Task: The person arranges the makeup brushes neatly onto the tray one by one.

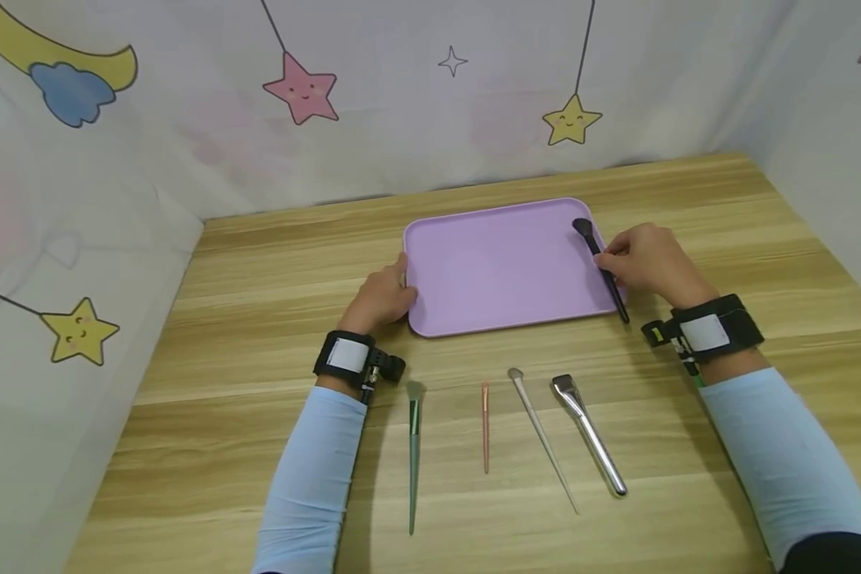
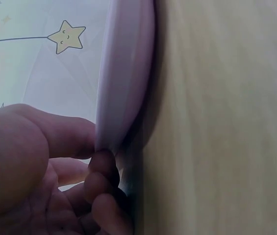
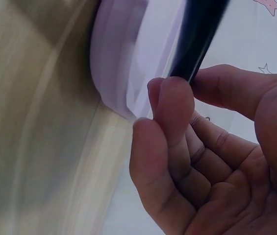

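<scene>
A purple tray (image 1: 502, 271) lies toward the back of the wooden table. At its left edge my left hand (image 1: 382, 299) grips the rim; in the left wrist view the thumb and fingers (image 2: 101, 169) pinch the tray's edge (image 2: 123, 73). My right hand (image 1: 649, 259) pinches a black makeup brush (image 1: 603, 267) by its handle, over the tray's right edge. The brush's dark bristles point up and away over the tray, and its handle end reaches past the front right corner. The right wrist view shows the black handle (image 3: 199, 39) between thumb and fingertips.
In front of the tray lie a green brush (image 1: 413, 454), a short pink brush (image 1: 485, 430), a thin pale brush (image 1: 544, 438) and a silver-handled flat brush (image 1: 590, 434). A white curtain (image 1: 402, 143) with stars and a moon hangs behind the table (image 1: 280, 279).
</scene>
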The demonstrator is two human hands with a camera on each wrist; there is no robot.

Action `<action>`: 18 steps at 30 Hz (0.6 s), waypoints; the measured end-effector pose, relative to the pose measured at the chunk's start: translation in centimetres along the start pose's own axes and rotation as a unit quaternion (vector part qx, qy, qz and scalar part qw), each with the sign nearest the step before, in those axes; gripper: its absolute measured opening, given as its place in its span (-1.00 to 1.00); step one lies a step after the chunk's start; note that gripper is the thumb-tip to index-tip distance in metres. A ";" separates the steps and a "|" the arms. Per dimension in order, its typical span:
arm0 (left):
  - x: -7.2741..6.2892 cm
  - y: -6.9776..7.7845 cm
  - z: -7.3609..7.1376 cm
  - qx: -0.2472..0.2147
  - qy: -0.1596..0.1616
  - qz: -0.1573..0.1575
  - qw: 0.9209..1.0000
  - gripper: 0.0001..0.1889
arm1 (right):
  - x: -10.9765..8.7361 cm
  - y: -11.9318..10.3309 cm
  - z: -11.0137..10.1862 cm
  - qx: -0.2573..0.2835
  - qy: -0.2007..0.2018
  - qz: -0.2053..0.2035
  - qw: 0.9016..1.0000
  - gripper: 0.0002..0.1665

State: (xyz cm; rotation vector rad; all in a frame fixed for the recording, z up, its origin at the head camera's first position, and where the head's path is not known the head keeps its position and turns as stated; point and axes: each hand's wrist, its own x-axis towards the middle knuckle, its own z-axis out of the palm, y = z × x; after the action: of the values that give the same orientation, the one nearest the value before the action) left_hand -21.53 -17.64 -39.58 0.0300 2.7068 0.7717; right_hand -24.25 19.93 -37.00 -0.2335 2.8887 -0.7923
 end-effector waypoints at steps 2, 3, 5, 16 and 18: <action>0.1 0.0 0.0 -0.003 -0.001 0.000 1.000 -0.25 | 0.2 0.0 0.1 0.003 0.002 -0.003 1.000 -0.62; 0.0 -0.1 -0.1 -0.003 -0.001 0.001 1.000 -0.25 | 0.3 0.0 0.1 0.004 0.002 -0.003 1.000 -0.63; 0.0 0.0 -0.1 -0.011 -0.003 0.000 1.000 -0.25 | 0.4 -0.1 0.1 0.004 0.004 -0.006 1.000 -0.64; -0.2 -0.1 0.0 -0.012 0.001 0.000 1.000 -0.26 | 1.3 0.2 0.7 -0.007 0.007 -0.015 1.000 -0.64; -0.2 0.0 0.0 -0.008 0.003 0.002 1.000 -0.26 | 1.5 0.2 0.8 -0.010 0.009 -0.016 1.000 -0.64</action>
State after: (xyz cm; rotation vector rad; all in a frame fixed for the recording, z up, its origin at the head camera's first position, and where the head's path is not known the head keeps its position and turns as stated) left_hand -21.37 -17.71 -39.53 0.0301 2.7060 0.7962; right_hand -25.63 19.41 -37.93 -0.2763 2.9184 -0.7764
